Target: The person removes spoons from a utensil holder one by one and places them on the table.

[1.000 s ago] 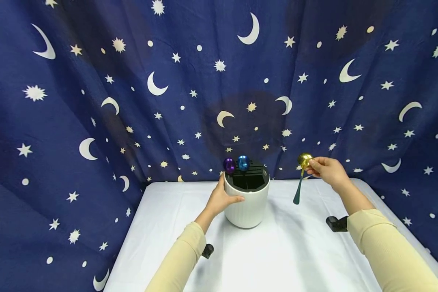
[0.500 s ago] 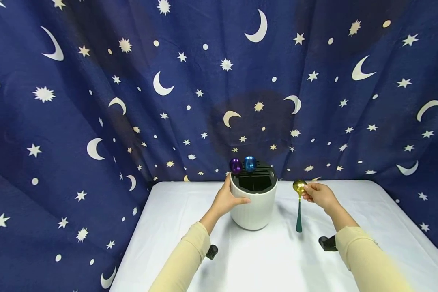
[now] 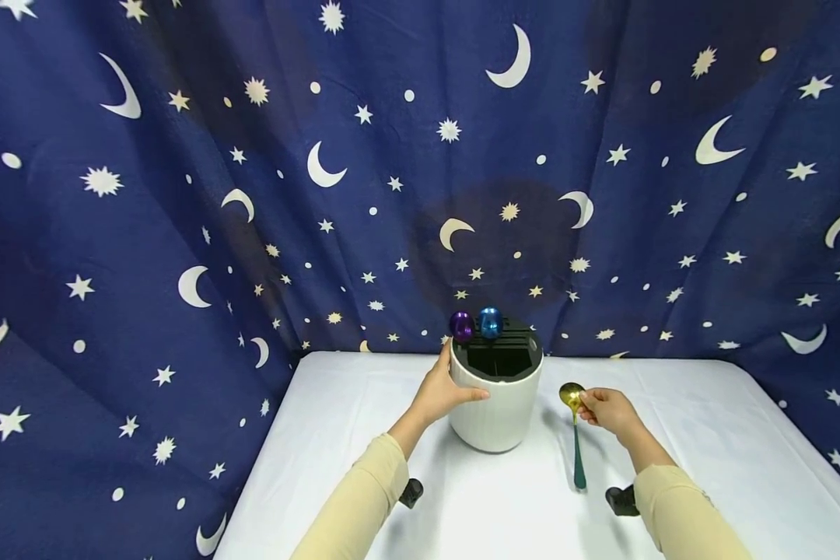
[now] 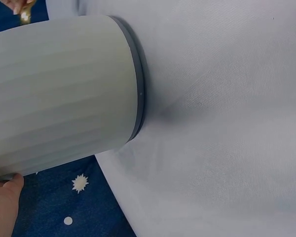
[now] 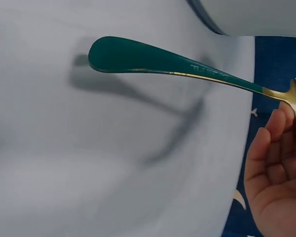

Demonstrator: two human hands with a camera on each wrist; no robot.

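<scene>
A white ribbed utensil holder (image 3: 495, 416) with a black slotted top stands on the table. My left hand (image 3: 442, 394) grips its left side, thumb across the front and the other fingers around the back, partly hidden. Two shiny spoon bowls rise from the slots, a purple one (image 3: 462, 327) and a blue one (image 3: 491, 322). To the right of the holder, my right hand (image 3: 609, 412) pinches a spoon (image 3: 578, 459) by its gold bowl. The green handle hangs downward, low over the cloth, and the right wrist view shows the handle (image 5: 138, 57) above its own shadow.
White cloth covers the table (image 3: 504, 505). Behind and to the left hangs a dark blue curtain (image 3: 364, 202) with moons and stars, close to the table's back edge. The holder's front compartment (image 3: 497, 362) is open at the top.
My right hand has lowered the spoon from beside the holder's top to near the table and slightly toward me. The left hand keeps its grip on the holder while the head view shifts.
</scene>
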